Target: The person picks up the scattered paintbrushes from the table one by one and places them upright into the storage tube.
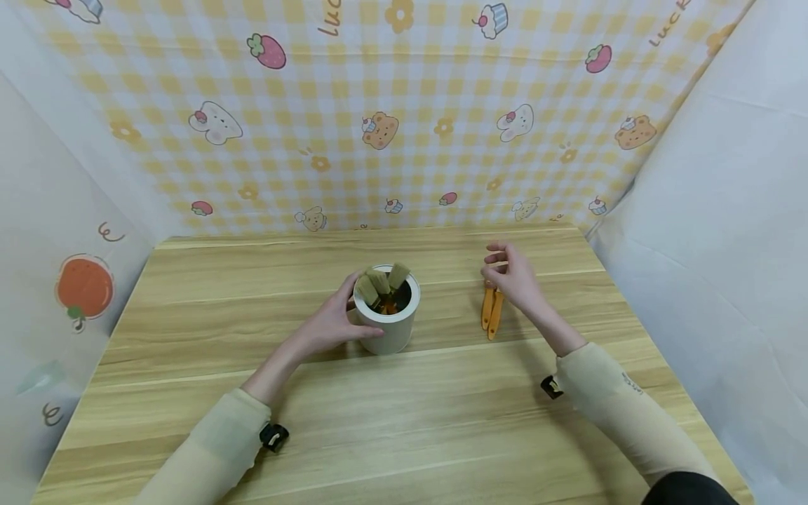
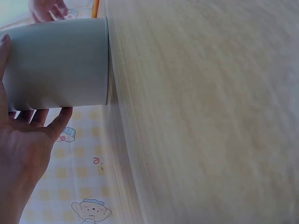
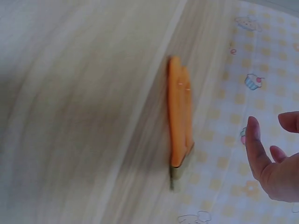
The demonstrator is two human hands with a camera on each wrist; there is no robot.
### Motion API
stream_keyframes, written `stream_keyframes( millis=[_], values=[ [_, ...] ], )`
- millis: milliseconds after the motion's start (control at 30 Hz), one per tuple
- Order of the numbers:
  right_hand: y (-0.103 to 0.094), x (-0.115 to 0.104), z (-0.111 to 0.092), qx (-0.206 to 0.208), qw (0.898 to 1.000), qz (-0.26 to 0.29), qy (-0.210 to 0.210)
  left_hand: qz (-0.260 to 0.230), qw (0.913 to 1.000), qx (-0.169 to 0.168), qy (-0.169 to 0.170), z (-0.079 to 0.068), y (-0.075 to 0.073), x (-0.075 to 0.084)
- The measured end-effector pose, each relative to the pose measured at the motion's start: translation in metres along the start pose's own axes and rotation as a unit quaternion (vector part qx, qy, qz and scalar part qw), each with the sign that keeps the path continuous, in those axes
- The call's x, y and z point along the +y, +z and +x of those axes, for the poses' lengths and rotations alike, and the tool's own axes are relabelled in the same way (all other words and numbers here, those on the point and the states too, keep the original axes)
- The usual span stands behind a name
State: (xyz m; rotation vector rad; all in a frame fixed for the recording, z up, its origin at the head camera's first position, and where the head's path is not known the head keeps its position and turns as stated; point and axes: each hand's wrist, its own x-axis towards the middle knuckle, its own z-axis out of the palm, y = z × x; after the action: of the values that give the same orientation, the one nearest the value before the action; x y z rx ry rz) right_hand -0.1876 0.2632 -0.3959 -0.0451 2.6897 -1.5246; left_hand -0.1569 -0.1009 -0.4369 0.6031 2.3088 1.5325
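Evidently the left hand (image 1: 334,319) had its grip wrapped around the side of a pale grey cylindrical container (image 1: 388,338), thumb toward the near side and fingers around the far side. That container stood upright on the wood-grained counter (image 1: 379,421), a little left of the right hand (image 1: 514,277). Upright brushes (image 1: 379,282) rose from its mouth, their pale bristles above the rim and bits of orange showing deeper inside. The right hand's grip was loose and held nothing, its fingers gently bent and parted from the thumb. Near it, two orange-handled brushes (image 1: 492,312) lay side by side on the counter, right of the container; the right wrist view showed them apart from the fingers.

As for writing, the yellow checked cloth (image 1: 284,105) behind carried brown lettering: "luck" (image 1: 669,22) could be read at upper right, and "luc" (image 1: 330,17) near the top middle, cut off by the view's edge. On the right sleeve (image 1: 637,414) sat a small dark print (image 1: 631,382), too tiny to make out.
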Motion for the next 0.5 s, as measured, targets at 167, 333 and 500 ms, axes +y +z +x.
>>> stream_keyframes(
  millis=[167,333,500],
  values=[
    [0.001,0.011,0.0,-0.011,0.999,-0.023,0.024,0.005,1.0,-0.001,0.001,0.0,0.001,0.0],
    [0.005,0.022,-0.001,-0.025,0.998,-0.027,0.045,0.006,1.0,0.003,0.003,0.0,0.001,0.0],
    [0.007,0.033,-0.001,-0.029,0.996,-0.059,0.059,0.002,0.9999,0.006,0.008,0.001,0.0,-0.002]
  ],
)
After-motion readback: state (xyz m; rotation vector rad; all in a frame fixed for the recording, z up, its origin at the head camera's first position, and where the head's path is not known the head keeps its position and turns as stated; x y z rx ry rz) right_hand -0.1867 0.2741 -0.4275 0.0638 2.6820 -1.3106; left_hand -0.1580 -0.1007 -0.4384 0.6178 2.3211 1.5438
